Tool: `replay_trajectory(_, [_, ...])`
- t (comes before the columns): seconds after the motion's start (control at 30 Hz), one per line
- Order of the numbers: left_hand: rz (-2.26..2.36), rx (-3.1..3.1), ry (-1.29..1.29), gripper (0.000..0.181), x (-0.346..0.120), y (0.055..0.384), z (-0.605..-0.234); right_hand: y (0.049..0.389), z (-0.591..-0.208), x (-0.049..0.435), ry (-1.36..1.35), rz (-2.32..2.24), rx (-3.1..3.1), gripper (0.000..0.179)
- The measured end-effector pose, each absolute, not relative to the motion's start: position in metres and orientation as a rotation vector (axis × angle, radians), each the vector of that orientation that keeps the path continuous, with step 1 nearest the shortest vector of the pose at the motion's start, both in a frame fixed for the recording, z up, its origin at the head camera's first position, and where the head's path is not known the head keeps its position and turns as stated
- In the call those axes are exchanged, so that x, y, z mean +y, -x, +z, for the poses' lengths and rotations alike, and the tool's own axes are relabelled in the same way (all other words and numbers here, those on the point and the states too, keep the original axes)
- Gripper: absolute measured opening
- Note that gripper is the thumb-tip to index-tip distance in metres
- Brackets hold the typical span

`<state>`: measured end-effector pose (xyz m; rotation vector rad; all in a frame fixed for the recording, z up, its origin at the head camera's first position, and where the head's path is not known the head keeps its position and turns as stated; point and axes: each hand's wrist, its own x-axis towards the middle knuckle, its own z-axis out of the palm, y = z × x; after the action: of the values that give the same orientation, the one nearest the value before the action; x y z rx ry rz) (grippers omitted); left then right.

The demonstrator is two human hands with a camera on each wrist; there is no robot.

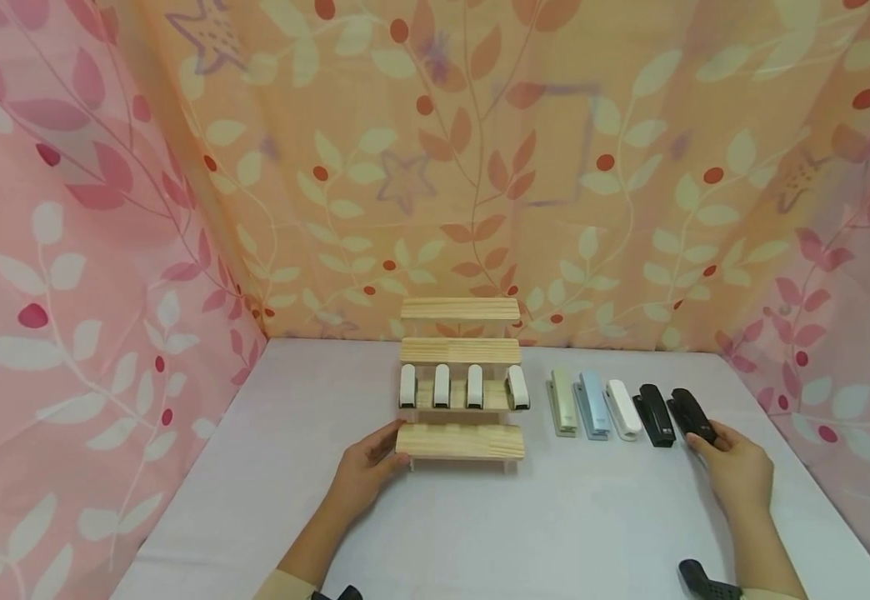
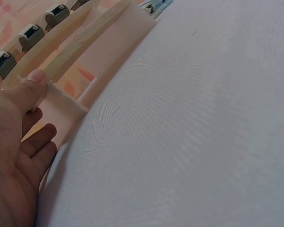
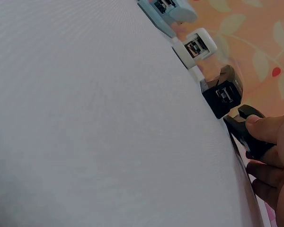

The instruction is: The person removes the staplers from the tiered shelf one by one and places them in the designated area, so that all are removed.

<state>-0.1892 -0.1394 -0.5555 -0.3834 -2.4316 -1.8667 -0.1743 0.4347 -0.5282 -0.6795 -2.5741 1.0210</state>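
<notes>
My left hand (image 1: 363, 471) holds the left end of the lowest tier of a wooden tiered display rack (image 1: 459, 442), its thumb (image 2: 35, 78) on the plank's edge. Several small white-topped staplers (image 1: 442, 386) stand side by side on a tier above. At the right end of a row of staplers, my right hand (image 1: 738, 467) grips a black stapler (image 1: 692, 414) between thumb and fingers. Close to its left lies another black stapler (image 1: 656, 415). Further left in the row come a white stapler (image 1: 623, 410), a light blue one (image 1: 593, 406) and a pale green one (image 1: 563, 403).
The rack and the stapler row stand on a white-covered table (image 1: 585, 517). A flowered orange cloth (image 1: 480, 167) hangs behind, with pink flowered cloths (image 1: 67, 292) at both sides. Dark wrist devices (image 1: 705, 581) show at the bottom of the head view.
</notes>
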Motion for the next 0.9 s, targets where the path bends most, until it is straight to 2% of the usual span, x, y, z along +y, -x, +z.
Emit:
replay_trajectory(0.47, [-1.887, -2.428, 0.348, 0.063, -0.1399, 0.1884, -0.5524, 0.1748, -0.5372, 0.4348, 0.601, 0.818, -2.625, 0.061])
replay_trajectory(0.9, [-1.859, -2.424, 0.404, 0.062, -0.1398, 0.1888, -0.5569, 0.1723, -0.5326, 0.4324, 0.595, 0.796, -2.663, 0.065])
